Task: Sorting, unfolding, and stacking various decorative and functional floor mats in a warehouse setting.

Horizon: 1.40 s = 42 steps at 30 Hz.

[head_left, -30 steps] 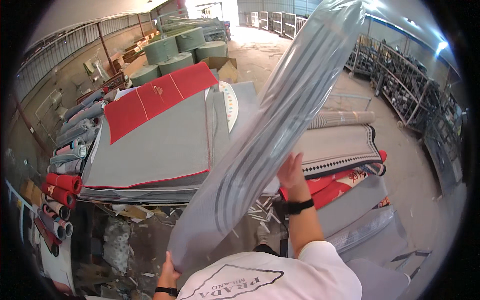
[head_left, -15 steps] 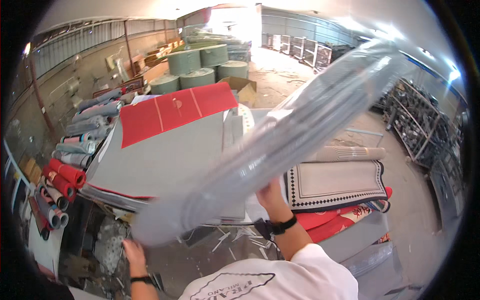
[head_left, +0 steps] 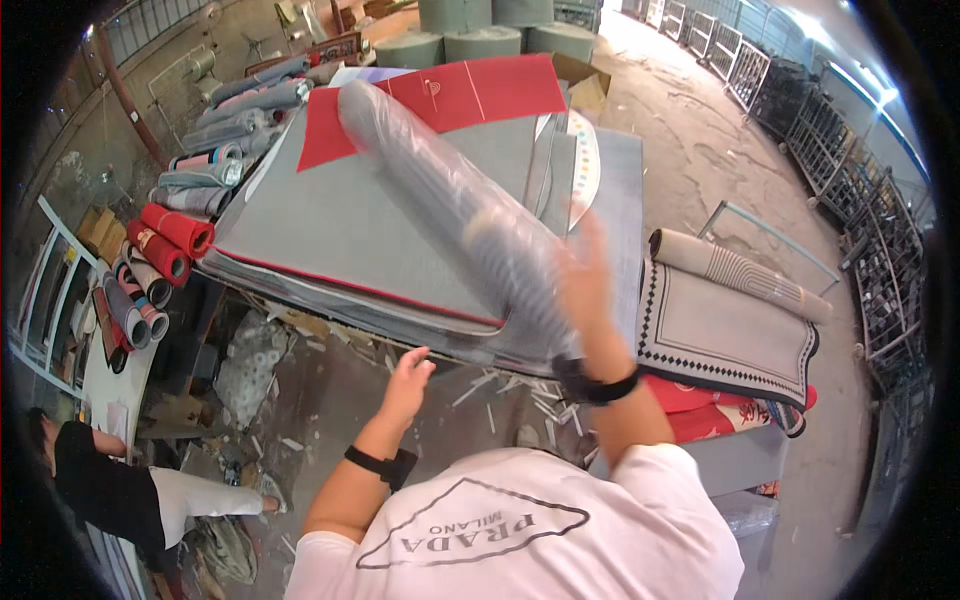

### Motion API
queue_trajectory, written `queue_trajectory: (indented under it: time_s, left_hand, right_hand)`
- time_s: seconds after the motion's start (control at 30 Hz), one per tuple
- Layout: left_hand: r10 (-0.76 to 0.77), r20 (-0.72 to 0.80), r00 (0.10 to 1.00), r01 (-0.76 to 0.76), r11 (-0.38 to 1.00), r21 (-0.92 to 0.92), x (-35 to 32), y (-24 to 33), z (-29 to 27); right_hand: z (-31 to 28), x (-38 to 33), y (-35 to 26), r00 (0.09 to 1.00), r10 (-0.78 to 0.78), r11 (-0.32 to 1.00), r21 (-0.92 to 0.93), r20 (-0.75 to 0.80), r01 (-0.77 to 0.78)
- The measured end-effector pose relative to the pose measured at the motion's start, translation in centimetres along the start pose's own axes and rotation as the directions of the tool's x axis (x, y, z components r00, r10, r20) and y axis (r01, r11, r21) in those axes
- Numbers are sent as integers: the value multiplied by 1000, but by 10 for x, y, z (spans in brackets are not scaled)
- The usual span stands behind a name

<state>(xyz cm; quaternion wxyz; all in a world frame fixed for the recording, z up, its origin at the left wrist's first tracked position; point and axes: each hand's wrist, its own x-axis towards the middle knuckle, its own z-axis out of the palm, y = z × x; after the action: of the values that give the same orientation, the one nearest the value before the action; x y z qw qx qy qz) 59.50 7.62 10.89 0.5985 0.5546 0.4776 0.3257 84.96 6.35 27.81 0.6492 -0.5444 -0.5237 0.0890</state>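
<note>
Head view: plastic-wrapped roll [head_left: 455, 190] slants over the stack of grey mats [head_left: 310, 220], far end over the red mat [head_left: 515, 88].
Right hand [head_left: 590, 275] is motion-blurred at the roll's near end; can't tell if it's gripping or just touching. Left hand [head_left: 407, 385] is empty, fingers loosely bent and clear of the roll, near the stack's front edge. Bordered beige rug [head_left: 730, 330] sits right of the stack; co-worker in black top [head_left: 105, 485] at lower left.

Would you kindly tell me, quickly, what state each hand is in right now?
Left hand: open, holding nothing.
Right hand: blurred, at the near end of the wrapped roll; its grip cannot be told.
</note>
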Motion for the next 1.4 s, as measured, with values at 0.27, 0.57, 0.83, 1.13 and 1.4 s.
queue_trajectory:
  time_s: [0.27, 0.57, 0.83, 1.13, 1.4]
  left_hand:
    - [-152, 268, 951, 157, 988, 1, 27, 6, 59]
    - [-279, 377, 883, 249, 960, 129, 28, 4, 65]
    - [170, 374, 912, 131, 742, -657, 11, 105, 68]
    - [218, 220, 951, 26, 652, -758, -6, 174, 13]
    - [182, 68, 981, -67, 645, -761, -21, 195, -14]
  right_hand:
    - [-74, -95, 225, 364, 913, 205, 563, 186, -801]
    - [-54, -100, 204, 434, 855, 162, 650, 282, -742]
    - [-15, -81, 60, 646, 495, 352, 546, 581, -760]
    - [14, -32, -23, 787, 184, 639, 536, 589, -551]
    - [30, -27, -70, 788, 60, 657, 570, 613, -493]
